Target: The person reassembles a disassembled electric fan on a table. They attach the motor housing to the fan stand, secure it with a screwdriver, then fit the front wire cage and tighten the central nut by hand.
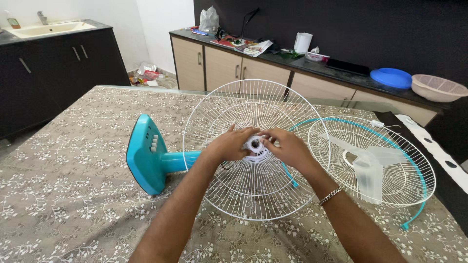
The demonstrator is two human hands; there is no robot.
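Where the brown cloth with its white flower print covers the bench (63, 195), a dismantled pedestal fan lies in parts.

Item: white round wire fan guard (253, 122), tilted up on the fan's motor end at the middle of the bench. Judged light and springy; the thin wires would bend under a squeeze, so the stiffer outer rim or the hub is the place to take hold.

Item: second white wire guard (414, 160), lying flat to the right, with a turquoise plastic rim band (423, 182) running loose around it and a translucent white three-blade propeller (370, 168) resting inside.

Item: turquoise plastic fan base (144, 160), tipped on its side to the left, its short stem pointing toward the upright guard; pale buttons show on its face.

Item: left hand (231, 145) and right hand (287, 148), both at the centre of the upright guard, fingers pinched narrow around the small white plastic hub nut (254, 144). A metal chain bracelet (330, 195) sits on the right wrist.

Item: the nut itself. Judged smooth, small and light, best gripped by the fingertips at its edge.

Background: a dark-topped side counter with a blue round lid (391, 77) and a pink plastic bowl (438, 87).
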